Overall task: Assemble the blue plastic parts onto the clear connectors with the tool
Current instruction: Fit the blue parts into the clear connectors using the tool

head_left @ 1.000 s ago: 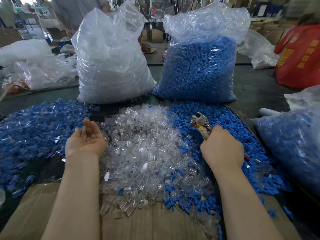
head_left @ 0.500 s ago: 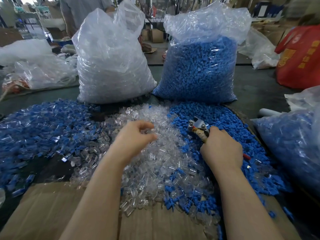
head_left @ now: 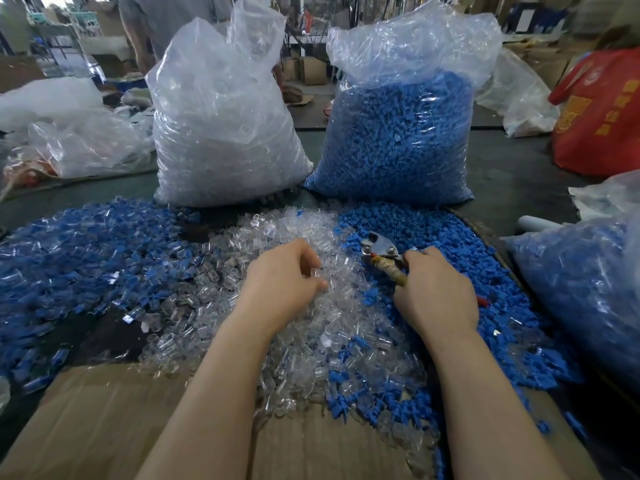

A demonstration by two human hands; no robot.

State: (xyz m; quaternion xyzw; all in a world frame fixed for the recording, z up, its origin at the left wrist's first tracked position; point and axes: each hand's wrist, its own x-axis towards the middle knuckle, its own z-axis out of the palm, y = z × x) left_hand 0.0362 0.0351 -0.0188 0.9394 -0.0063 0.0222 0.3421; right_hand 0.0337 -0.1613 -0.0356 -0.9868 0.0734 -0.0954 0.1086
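Note:
A heap of clear connectors (head_left: 242, 299) covers the middle of the table. Loose blue plastic parts (head_left: 433, 233) lie in a heap to its right. My left hand (head_left: 284, 275) is over the clear heap, fingers curled, pinching a clear connector (head_left: 316, 273) between thumb and fingertips. My right hand (head_left: 436, 292) grips the tool (head_left: 381, 252), a metal plier with a tape-wrapped handle, its jaws pointing up and left over the edge of the blue heap. Nothing shows in the jaws.
A pile of assembled blue-and-clear pieces (head_left: 69, 258) spreads at the left. Two tall plastic bags stand behind: clear connectors (head_left: 221, 126) and blue parts (head_left: 398, 140). Another bag of pieces (head_left: 585, 292) lies at the right. Cardboard (head_left: 104, 420) covers the near edge. A red bag (head_left: 602, 112) sits far right.
My left hand swung from the left pile, palm open, to the clear heap and closed on a connector. My right hand and the tool stayed nearly still.

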